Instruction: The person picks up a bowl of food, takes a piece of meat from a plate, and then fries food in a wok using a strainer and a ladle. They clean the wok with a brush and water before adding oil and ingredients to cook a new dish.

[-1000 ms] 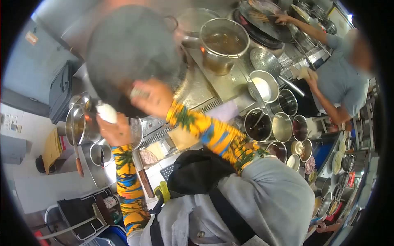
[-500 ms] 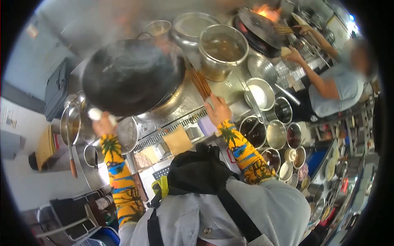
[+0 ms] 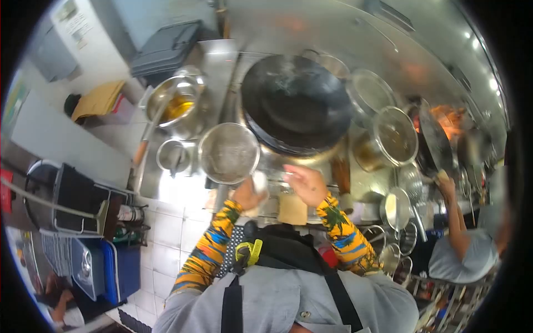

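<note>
A cook in a grey shirt and bright patterned sleeves faces a large black wok (image 3: 294, 105) across a busy kitchen range. The left hand (image 3: 247, 195) grips a bunched white cloth (image 3: 260, 182) just below the wok, beside the rim of a round metal strainer (image 3: 229, 152). The right hand (image 3: 308, 186) holds nothing — fingers loosely spread, near the wok's lower edge, with a bamboo brush (image 3: 341, 176) lying close by. Thin smoke rises from the wok, which sits on its burner ahead of both hands. Farther left, a steel pot (image 3: 189, 126) contains amber liquid (image 3: 181, 106). Off to the right, a co-worker (image 3: 463, 255) reaches toward a tilted wok (image 3: 436, 136) — orange flames (image 3: 447, 121) flaring beside it.
</note>
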